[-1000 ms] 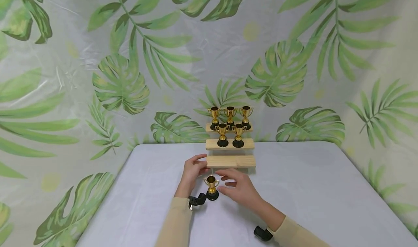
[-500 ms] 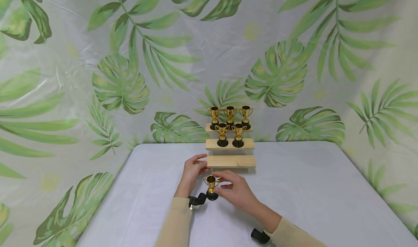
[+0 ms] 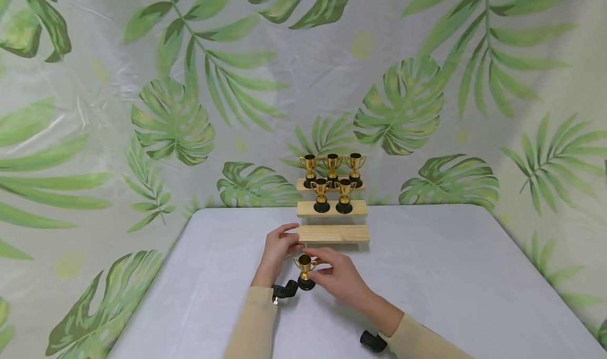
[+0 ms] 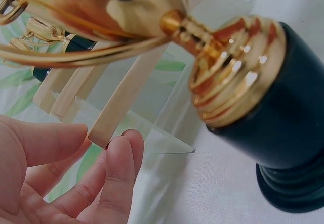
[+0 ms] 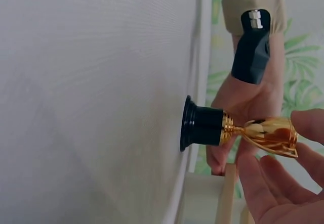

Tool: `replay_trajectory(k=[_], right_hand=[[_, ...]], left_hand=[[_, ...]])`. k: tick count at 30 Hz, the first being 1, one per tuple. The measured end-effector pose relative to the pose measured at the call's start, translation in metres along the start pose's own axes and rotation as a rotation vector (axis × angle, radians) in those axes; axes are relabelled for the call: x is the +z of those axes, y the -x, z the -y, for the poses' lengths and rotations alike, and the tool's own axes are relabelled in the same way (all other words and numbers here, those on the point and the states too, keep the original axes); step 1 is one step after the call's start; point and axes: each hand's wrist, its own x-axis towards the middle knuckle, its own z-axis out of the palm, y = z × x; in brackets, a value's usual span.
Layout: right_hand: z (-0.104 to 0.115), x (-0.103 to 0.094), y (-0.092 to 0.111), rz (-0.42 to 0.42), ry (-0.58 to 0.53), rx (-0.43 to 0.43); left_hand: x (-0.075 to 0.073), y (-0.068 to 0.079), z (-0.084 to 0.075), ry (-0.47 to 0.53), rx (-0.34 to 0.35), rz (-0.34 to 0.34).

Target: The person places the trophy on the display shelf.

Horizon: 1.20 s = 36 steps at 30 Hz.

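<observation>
A small gold trophy cup (image 3: 305, 263) with a black base stands upright on the table in front of a three-tier wooden display shelf (image 3: 333, 233). My right hand (image 3: 338, 275) holds this trophy by its cup, thumb and fingers on either side, as the right wrist view shows. At the left end of the lowest plank (image 4: 124, 100), my left hand (image 3: 277, 249) pinches the wood between thumb and fingers. The trophy's gold stem (image 4: 238, 67) looms large and close in the left wrist view.
Three more trophies (image 3: 333, 169) stand on the top tier and two (image 3: 344, 195) on the middle one. Clear supports (image 4: 157, 133) hold the planks. White cloth covers the table (image 3: 427, 274); a leaf-patterned curtain (image 3: 303, 85) hangs behind.
My right hand has moved left and closed in on the front trophy, its fingers now on the cup. The left hand stays on the plank; the view shifts slightly.
</observation>
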Motion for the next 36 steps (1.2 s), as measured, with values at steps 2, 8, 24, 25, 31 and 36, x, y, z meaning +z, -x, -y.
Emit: replay_trajectory(k=[2, 8, 24, 25, 31, 36], right_hand=[[0.0, 0.001, -0.001, 0.003, 0.002, -0.005], [0.0, 0.004, -0.001, -0.006, -0.024, 0.019], [0.004, 0.009, 0.0, -0.079, -0.084, 0.035], [0.004, 0.01, 0.001, -0.08, -0.086, 0.034], [0.001, 0.013, 0.003, -0.09, -0.089, 0.027], [0.001, 0.012, 0.004, -0.094, -0.091, 0.013]], left_hand=[[0.0, 0.0, -0.001, -0.005, -0.005, 0.001], [0.0, 0.001, -0.002, -0.012, -0.012, 0.001], [0.0, 0.001, 0.0, 0.005, -0.001, 0.003], [0.0, 0.001, 0.0, 0.005, 0.0, 0.003], [0.0, 0.002, 0.0, 0.009, 0.005, 0.01], [0.0, 0.001, 0.0, 0.017, 0.01, 0.017]])
